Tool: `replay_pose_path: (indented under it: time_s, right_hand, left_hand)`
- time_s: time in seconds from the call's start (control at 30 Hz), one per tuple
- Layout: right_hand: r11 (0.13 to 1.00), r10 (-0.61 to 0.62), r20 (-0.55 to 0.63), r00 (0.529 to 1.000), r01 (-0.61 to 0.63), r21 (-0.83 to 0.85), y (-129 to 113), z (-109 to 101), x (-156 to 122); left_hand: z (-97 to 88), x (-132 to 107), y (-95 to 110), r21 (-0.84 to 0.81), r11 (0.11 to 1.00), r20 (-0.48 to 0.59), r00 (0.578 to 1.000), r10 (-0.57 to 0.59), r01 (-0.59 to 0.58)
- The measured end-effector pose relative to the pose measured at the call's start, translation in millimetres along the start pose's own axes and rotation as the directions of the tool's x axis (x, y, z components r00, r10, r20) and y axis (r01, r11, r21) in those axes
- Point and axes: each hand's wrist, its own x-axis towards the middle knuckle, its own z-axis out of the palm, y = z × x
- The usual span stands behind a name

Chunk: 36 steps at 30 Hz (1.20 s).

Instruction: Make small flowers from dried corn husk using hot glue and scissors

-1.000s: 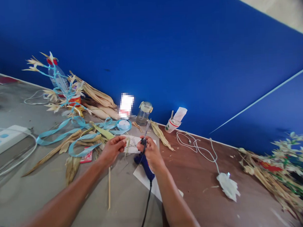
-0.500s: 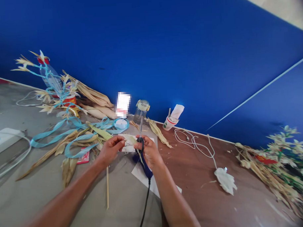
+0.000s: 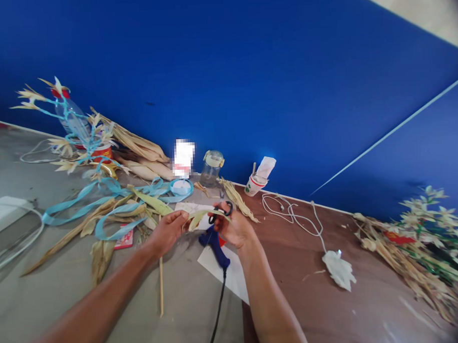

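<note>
My left hand [image 3: 168,232] pinches one end of a pale green corn husk strip [image 3: 196,220] between thumb and fingers. The strip bends across to my right hand [image 3: 237,230], which is closed around the black-handled scissors [image 3: 229,207]. The fingers of that hand touch the strip's other end; whether they grip it I cannot tell. Just below the hands lies a blue glue gun [image 3: 218,249], its black cord running toward me. White paper [image 3: 235,279] is under it. More husk leaves [image 3: 149,202] lie left of my left hand.
Light-blue ribbon [image 3: 70,209] loops over the left side. At the wall stand a clear jar [image 3: 209,173] and a paper cup [image 3: 254,184]. A white cable [image 3: 306,226] crosses the brown surface on the right. Husk flowers [image 3: 433,219] lie far right; a wooden stick [image 3: 161,289] lies in front.
My right hand has moved slightly right and turned, swinging the scissors so their blades no longer point up. The husk strip now spans both hands in a bend, and the glue gun shows more fully.
</note>
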Motion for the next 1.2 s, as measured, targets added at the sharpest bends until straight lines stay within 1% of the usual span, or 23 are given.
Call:
replay_pose_path:
  time_s: [0.03, 0.07, 0.1, 0.13, 0.17, 0.2, 0.23, 0.27, 0.33, 0.37, 0.43, 0.5, 0.6, 0.67, 0.73, 0.87, 1.0, 1.2]
  right_hand:
    - [0.997, -0.083, -0.083, 0.993, 0.081, -0.02, -2.4, -2.7, 0.8]
    - [0.985, -0.169, -0.152, 0.974, 0.165, -0.041, -5.6, -5.5, 0.3]
    - [0.967, -0.253, -0.198, 0.947, 0.244, -0.066, -9.8, -8.3, -2.0]
    - [0.949, -0.316, -0.196, 0.928, 0.308, -0.071, -14.8, -10.7, -6.3]
    - [0.939, -0.345, -0.116, 0.931, 0.34, -0.063, -20.4, -12.5, -12.6]
    - [0.933, -0.354, -0.004, 0.935, 0.352, -0.07, -26.0, -13.5, -20.4]
    - [0.923, -0.362, 0.113, 0.925, 0.373, -0.099, -31.3, -13.7, -29.1]
    - [0.914, -0.335, 0.244, 0.91, 0.377, -0.149, -35.9, -13.3, -37.8]
    - [0.901, -0.229, 0.442, 0.867, 0.36, -0.24, -41.8, -11.3, -52.2]
    - [0.892, -0.174, 0.504, 0.846, 0.352, -0.283, -42.9, -10.3, -56.8]
    - [0.871, -0.095, 0.567, 0.818, 0.344, -0.351, -42.6, -9.7, -59.8]
    - [0.853, -0.06, 0.585, 0.809, 0.346, -0.391, -40.6, -11.3, -56.9]
    - [0.845, 0.01, 0.614, 0.789, 0.322, -0.428, -38.2, -16.8, -49.8]
    - [0.839, 0.068, 0.626, 0.777, 0.295, -0.456, -37.2, -20.7, -46.5]
    - [0.836, 0.109, 0.626, 0.772, 0.27, -0.478, -36.1, -24.1, -44.5]
    - [0.835, 0.165, 0.633, 0.756, 0.235, -0.498, -32.2, -28.5, -40.8]
    - [0.844, 0.201, 0.636, 0.745, 0.197, -0.498, -27.6, -30.4, -35.7]
    - [0.835, 0.245, 0.627, 0.74, 0.167, -0.524, -23.3, -32.4, -29.8]
  left_hand:
    - [-0.1, 1.0, 0.1, -0.085, 0.995, -0.007, 0.999, -0.047, 0.046]
    - [-0.5, 1.9, 0.3, -0.146, 0.986, -0.007, 0.997, -0.082, 0.08]
    - [-1.2, 2.7, 0.7, -0.183, 0.978, -0.006, 0.995, -0.102, 0.099]
    - [-2.2, 3.5, 1.0, -0.203, 0.973, -0.009, 0.994, -0.109, 0.105]
    - [-3.4, 4.2, 1.0, -0.21, 0.972, -0.011, 0.994, -0.109, 0.104]
    - [-4.6, 4.9, 0.7, -0.207, 0.973, -0.014, 0.995, -0.103, 0.098]
    - [-5.7, 5.6, 0.1, -0.2, 0.976, -0.017, 0.995, -0.095, 0.09]
    - [-6.9, 6.3, -0.8, -0.193, 0.978, -0.021, 0.996, -0.084, 0.079]
    - [-9.1, 7.4, -2.5, -0.181, 0.982, -0.02, 0.999, -0.05, 0.046]
    - [-10.4, 7.7, -3.2, -0.175, 0.984, -0.011, 1.0, -0.024, 0.021]
    - [-13.2, 7.9, -3.7, -0.124, 0.991, -0.001, 0.999, 0.042, -0.042]
    - [-16.4, 7.3, -3.1, 0.008, 0.993, -0.018, 0.993, 0.114, -0.114]
    - [-19.8, 5.7, -1.0, 0.227, 0.955, -0.051, 0.977, 0.206, -0.19]
    - [-20.5, 5.0, 0.2, 0.293, 0.931, -0.046, 0.97, 0.24, -0.217]
    - [-20.2, 4.8, 0.9, 0.308, 0.923, -0.035, 0.966, 0.254, -0.231]
    - [-19.9, 5.0, 1.5, 0.29, 0.928, -0.028, 0.967, 0.253, -0.234]
    - [-20.1, 4.2, 3.4, 0.289, 0.929, -0.033, 0.967, 0.253, -0.233]
    - [-19.4, 3.6, 6.1, 0.315, 0.914, 0.005, 0.964, 0.267, -0.255]
